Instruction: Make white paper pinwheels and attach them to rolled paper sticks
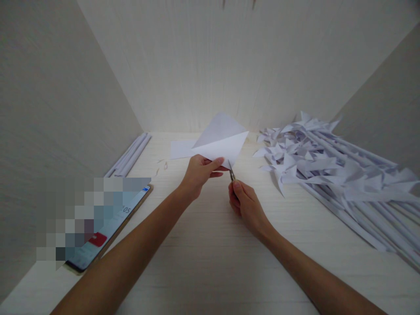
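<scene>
Phone (111, 227) laid flat at left edge of pale wood-grain desk (210, 262), screen lit, partly pixelated; rolled paper tubes (130, 155) laid along left wall; pile of white paper pinwheels on paper sticks (328, 166) heaped at right; small paper scraps (162, 166) scattered near the tubes.

Soft overhead light, edges stretched, corner pixelated.

Matt white paper sheet (220, 142); pale wood-grain table (210, 245); glossy phone (111, 227).

White folded paper (223, 142), white paper pinwheels (328, 166), pale wood-grain desk (203, 262), red-marked phone screen (108, 227).
</scene>
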A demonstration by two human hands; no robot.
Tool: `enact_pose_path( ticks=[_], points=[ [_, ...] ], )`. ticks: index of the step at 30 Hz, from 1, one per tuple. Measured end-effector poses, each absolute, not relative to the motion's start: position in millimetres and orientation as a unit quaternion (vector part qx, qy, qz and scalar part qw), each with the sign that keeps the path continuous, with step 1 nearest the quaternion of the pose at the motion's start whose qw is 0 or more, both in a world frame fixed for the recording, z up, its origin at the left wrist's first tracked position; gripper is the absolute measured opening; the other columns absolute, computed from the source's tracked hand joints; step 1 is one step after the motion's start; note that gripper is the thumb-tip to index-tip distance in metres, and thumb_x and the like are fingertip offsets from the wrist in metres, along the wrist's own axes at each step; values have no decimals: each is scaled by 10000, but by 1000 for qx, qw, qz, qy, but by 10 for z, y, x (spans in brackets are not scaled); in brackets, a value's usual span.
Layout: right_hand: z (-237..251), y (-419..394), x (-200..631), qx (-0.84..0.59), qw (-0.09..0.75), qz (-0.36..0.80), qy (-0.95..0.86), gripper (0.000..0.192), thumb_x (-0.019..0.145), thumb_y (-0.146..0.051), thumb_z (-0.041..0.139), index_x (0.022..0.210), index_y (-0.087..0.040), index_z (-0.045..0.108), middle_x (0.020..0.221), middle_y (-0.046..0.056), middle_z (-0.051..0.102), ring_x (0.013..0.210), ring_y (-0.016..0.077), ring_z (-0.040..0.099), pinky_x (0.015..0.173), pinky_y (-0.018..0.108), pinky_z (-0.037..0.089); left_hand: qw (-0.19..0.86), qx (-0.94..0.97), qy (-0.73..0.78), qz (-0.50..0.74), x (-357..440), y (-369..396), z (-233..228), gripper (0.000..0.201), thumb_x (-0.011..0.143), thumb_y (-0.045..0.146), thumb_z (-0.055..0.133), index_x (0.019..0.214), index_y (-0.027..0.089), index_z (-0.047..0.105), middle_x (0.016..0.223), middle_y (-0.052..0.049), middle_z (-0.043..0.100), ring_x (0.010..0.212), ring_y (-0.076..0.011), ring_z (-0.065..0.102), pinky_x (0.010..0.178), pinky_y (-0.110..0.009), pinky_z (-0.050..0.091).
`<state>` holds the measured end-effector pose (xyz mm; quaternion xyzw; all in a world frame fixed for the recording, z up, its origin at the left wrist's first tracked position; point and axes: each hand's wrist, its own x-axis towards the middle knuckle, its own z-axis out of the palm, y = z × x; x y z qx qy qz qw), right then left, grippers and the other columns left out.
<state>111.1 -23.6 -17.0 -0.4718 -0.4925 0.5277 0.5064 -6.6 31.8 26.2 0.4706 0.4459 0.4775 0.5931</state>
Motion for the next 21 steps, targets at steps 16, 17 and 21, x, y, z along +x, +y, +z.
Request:
enact_pose_path(
  ticks=[16, 17, 21],
  points=[
    [-162, -216, 1133, -474, 506, 525, -494, 415, 779, -541, 434, 550, -197, 389, 412, -83, 292, 343, 46, 234, 316, 190, 153, 598, 483, 448, 457, -55, 305, 239, 221, 593, 305, 705, 666, 106, 646, 730, -85, 698, 668, -153, 652, 587, -227, 475],
    [-162, -215, 1134, -470, 509, 528, -491, 415, 775, -546, 438, 554, -197, 391, 411, -85, 289, 342, 46, 231, 316, 190, 152, 598, 483, 449, 455, -50, 301, 238, 217, 592, 303, 706, 664, 107, 646, 735, -84, 698, 667, -151, 651, 588, -228, 475],
    [-167, -214, 1138, -466, 517, 530, -483, 410, 775, -548, 441, 567, -197, 400, 413, -88, 278, 341, 47, 233, 316, 189, 155, 602, 488, 446, 448, -31, 281, 229, 199, 603, 299, 697, 665, 116, 648, 751, -78, 699, 664, -145, 648, 603, -236, 476]
  ],
)
